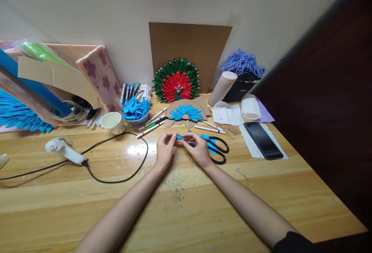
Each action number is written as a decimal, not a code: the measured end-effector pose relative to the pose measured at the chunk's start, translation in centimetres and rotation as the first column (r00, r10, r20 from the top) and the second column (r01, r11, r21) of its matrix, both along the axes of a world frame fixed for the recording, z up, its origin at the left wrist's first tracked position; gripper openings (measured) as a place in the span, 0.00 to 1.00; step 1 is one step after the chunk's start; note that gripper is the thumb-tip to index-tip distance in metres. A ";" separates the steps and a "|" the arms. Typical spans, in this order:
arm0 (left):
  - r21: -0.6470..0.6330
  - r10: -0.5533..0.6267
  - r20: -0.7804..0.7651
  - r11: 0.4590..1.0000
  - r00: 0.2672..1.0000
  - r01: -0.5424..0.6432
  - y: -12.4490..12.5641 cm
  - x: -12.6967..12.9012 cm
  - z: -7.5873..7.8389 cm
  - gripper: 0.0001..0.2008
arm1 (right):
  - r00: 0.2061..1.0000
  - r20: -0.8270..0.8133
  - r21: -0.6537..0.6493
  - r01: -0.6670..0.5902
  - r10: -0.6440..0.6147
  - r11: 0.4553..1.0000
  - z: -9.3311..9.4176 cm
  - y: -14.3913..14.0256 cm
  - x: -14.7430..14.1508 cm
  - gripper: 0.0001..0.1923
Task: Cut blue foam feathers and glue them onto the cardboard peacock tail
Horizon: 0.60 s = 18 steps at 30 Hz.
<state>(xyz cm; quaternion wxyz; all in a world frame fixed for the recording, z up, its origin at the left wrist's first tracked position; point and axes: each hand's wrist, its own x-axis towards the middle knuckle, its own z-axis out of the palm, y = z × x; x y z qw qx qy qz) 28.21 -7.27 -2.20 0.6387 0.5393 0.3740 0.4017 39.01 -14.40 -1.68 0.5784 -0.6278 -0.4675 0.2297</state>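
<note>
A small blue paper piece (180, 137) is pinched between both my hands, low over the wooden table (186, 198). My left hand (165, 150) grips its left end with fingertips. From the right, my right hand (198, 148) holds the other end. Just beyond the hands lies a cardboard fan partly covered with blue paper petals (186, 112). Black-handled scissors (217, 148) lie right beside my right hand, with blue scraps under them.
A glue gun (65, 150) with a black cord lies at left. Behind it stand a paper cup (113, 122) and a bowl of blue petals (135, 110), with markers alongside. A red-green peacock (176, 80) leans on cardboard. A phone (263, 140) lies at right.
</note>
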 end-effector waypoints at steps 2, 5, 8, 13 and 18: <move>0.000 -0.011 0.014 1.000 1.000 0.011 0.0 0.0 0.0 0.11 | 1.000 0.000 -0.004 0.007 -0.007 1.000 0.0 0.0 0.0 0.09; -0.007 -0.023 0.026 1.000 0.999 0.023 -0.1 -0.1 0.0 0.11 | 1.000 0.011 0.002 0.013 -0.013 1.000 -0.1 0.0 0.0 0.08; -0.007 -0.024 0.023 1.000 0.999 0.024 -0.1 -0.1 0.0 0.11 | 0.999 0.037 0.012 0.014 -0.014 1.000 0.0 0.0 0.0 0.07; 0.000 -0.028 0.017 1.000 0.999 0.028 -0.2 -0.1 0.0 0.11 | 0.997 0.072 0.024 0.024 -0.025 0.999 0.1 -0.1 0.0 0.07; 0.030 -0.033 0.003 0.999 0.999 0.033 -0.2 -0.1 -0.3 0.11 | 0.994 0.102 0.043 0.029 -0.033 0.999 -0.1 -0.1 0.1 0.06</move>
